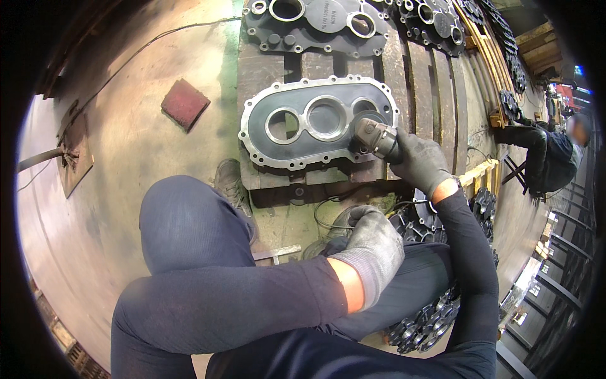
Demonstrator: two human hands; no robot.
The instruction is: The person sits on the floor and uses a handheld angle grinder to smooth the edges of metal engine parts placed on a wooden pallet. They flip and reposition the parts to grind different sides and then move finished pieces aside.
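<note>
My gloved right hand (423, 161) is wrapped round the body of an angle grinder (382, 142). The grinder's head and disc lie over the right end of a cast metal housing cover (265, 117), beside its right-hand bore; whether the disc touches the metal I cannot tell. This cover is oval, dark inside, with a bright bolt-hole rim and three round openings. It rests on a wooden pallet (252, 170). My left hand (372, 243), in a grey glove, is curled closed above my right leg. A black cable (325, 218) loops close to its fingers; what they hold, if anything, is hidden.
More dark castings (315, 28) lie on the pallet's far side, and several are stacked by my right leg (426, 325). A reddish square pad (185, 105) is on the floor at left. Far right, a person (549, 155) sits near long rows of parts.
</note>
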